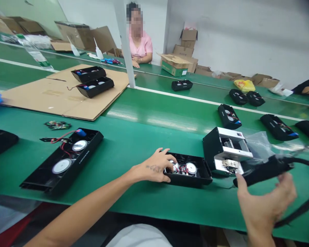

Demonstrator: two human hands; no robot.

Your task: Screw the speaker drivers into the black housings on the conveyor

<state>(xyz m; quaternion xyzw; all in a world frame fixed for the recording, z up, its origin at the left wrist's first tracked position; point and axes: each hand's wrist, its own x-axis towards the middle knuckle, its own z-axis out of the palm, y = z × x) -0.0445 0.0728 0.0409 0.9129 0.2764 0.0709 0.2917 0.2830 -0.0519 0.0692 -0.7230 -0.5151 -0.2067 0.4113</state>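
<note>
My left hand (156, 167) is closed round the left end of a black speaker housing (204, 171) lying open side up on the green table. Two round silver speaker drivers and red wires show inside it. In my right hand (267, 200) is a black electric screwdriver (266, 170), its tip pointing left and its cable curving away at the right. That tip sits near the housing's right end, in front of a black and silver screw feeder (211, 151). A larger speaker housing (90, 151) rests at the left, with a small board and a blue connector on wires.
Several circuit boards (58, 125) lie behind the larger housing. Two housings sit on a cardboard sheet (67, 99). A white post (127, 51) rises from the table. More housings (278, 127) are spread at the right; a person (141, 48) sits across the table.
</note>
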